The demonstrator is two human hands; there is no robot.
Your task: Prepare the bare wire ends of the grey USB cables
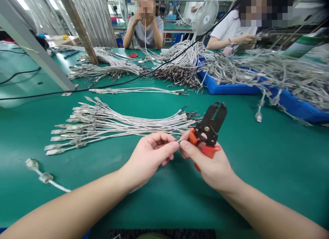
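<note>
My left hand (pixel 151 153) is closed, pinching the end of a white USB cable (pixel 59 187). That cable's plug end lies at the left, and its middle runs hidden under my left forearm. Wire strippers (pixel 207 128) with black jaws and orange-red handles rest in my right hand (pixel 213 163), jaws pointing up and parted. My right thumb and index finger also pinch at the thin wire tips, touching my left fingertips. Just beyond my hands lies a bundle of white USB cables (pixel 133 124), plugs to the left and dark wire ends to the right.
A few cables (pixel 138 90) lie behind the bundle, with larger cable heaps (pixel 185 61) farther back. Blue trays (pixel 231 88) full of cables stand at the right. A black cord (pixel 108 85) crosses the green table. Two people sit opposite. A metal post (pixel 38 47) stands at the left.
</note>
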